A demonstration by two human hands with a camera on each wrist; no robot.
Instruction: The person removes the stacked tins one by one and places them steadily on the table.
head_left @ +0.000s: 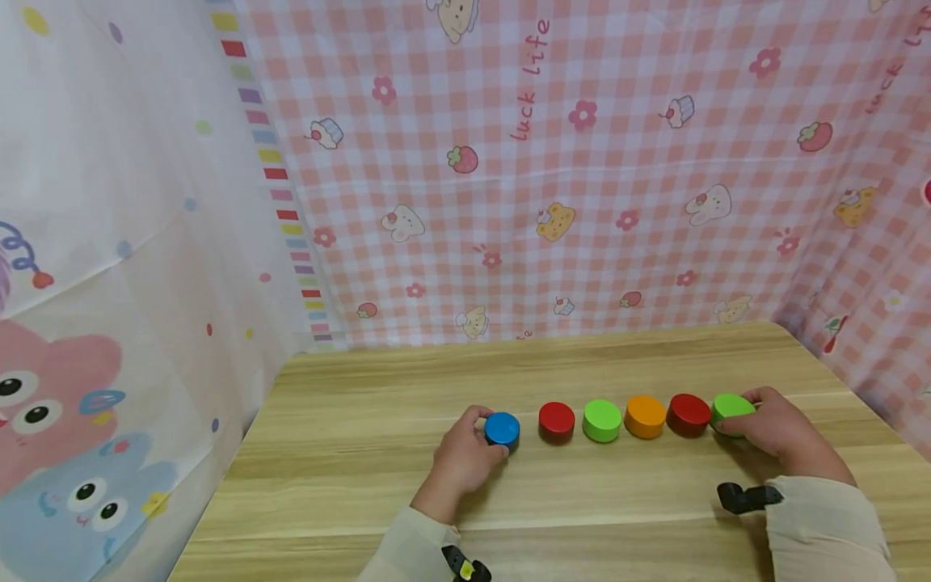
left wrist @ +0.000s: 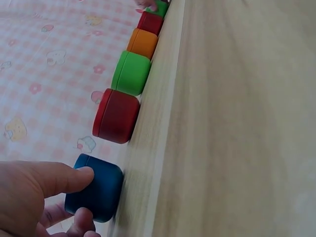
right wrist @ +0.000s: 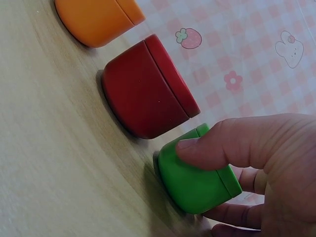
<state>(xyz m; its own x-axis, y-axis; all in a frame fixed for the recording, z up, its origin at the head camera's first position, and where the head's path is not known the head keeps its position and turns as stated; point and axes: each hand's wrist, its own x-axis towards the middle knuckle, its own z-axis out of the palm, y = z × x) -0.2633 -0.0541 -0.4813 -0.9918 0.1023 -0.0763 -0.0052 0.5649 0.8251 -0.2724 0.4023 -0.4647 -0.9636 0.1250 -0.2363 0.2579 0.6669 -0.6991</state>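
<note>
Six round lidded pots, told by colour, stand in a row across the wooden table. At the left end my left hand [head_left: 465,454] grips a blue pot [left wrist: 101,190], thumb on its near side and fingers behind. To its right, past a gap, come a red pot [head_left: 556,423], a light green pot [head_left: 602,420], an orange pot [head_left: 645,416] and a second red pot [right wrist: 145,91]. My right hand [head_left: 781,428] holds another green pot [right wrist: 190,173] at the right end, thumb across its side, right beside the second red one.
The wooden table [head_left: 349,485] runs back to a pink checked cloth [head_left: 502,210] hung behind it. A white patterned cloth [head_left: 145,283] hangs along the left side. Black wrist straps [head_left: 749,497] sit on both sleeves.
</note>
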